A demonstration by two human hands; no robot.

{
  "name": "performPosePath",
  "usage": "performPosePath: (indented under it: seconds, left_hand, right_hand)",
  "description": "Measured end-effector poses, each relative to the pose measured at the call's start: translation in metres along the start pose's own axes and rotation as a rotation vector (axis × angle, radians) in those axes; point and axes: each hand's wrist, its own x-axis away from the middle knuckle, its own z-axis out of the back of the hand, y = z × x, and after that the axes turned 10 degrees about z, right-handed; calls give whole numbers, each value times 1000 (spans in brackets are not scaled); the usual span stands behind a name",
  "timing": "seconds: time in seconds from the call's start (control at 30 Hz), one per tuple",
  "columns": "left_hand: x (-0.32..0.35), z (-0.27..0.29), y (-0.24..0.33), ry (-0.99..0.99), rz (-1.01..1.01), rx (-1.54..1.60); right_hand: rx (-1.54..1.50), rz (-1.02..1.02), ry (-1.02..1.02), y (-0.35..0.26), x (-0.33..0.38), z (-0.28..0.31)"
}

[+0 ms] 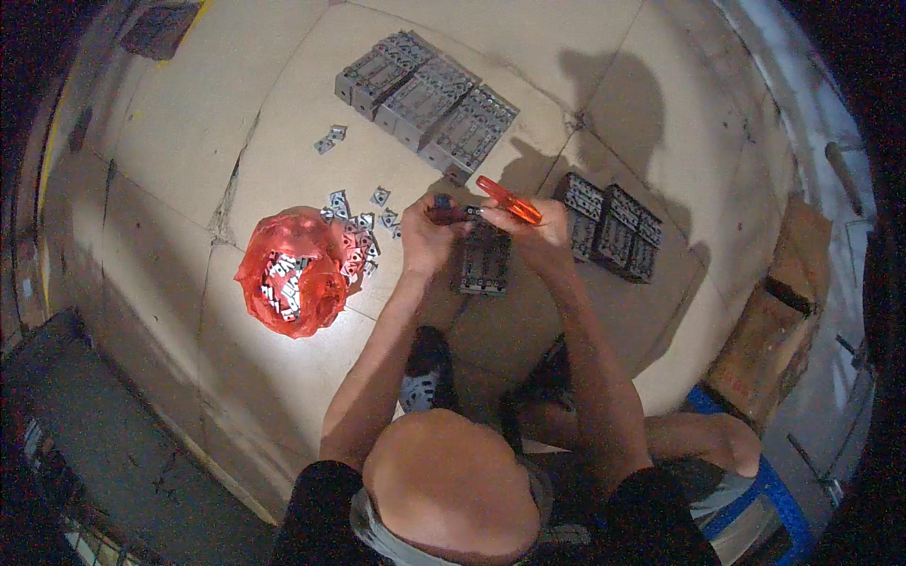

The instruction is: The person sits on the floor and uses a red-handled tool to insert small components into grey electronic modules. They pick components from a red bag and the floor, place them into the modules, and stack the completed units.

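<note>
My left hand (429,231) grips a small dark tool or part, held just above a grey slotted block (483,264) that lies on the floor in front of me. My right hand (540,229) holds an orange-handled screwdriver (510,200), its handle pointing up and to the left, its tip toward my left hand. The two hands meet over the block's top end. What exactly sits between my left fingers is too small to tell.
A red plastic bag (294,272) of small grey metal plates lies at left, with several loose plates (357,226) beside it. Rows of grey blocks (425,99) sit farther away. Dark blocks (613,226) stand at right, near cardboard boxes (769,340) and a blue stool (769,491).
</note>
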Motion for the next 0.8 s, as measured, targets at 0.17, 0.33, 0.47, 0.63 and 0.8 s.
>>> performPosePath:
  seconds: [0.17,0.33,0.47,0.63,0.8]
  left_hand:
    - [4,6,4,-5,32,89]
    - [6,4,9,35,75,86]
    - [12,2,11,114,135,222]
    - [20,-1,0,174,-112,44]
    - [3,-3,-11,134,-117,-62]
  right_hand:
    - [10,1,5,-13,-6,-10]
    - [169,97,-69,-28,-3,-10]
    - [184,66,-70,-27,-3,-11]
    - [155,91,-46,-17,-3,-11]
    - [189,131,-57,-14,-1,-9]
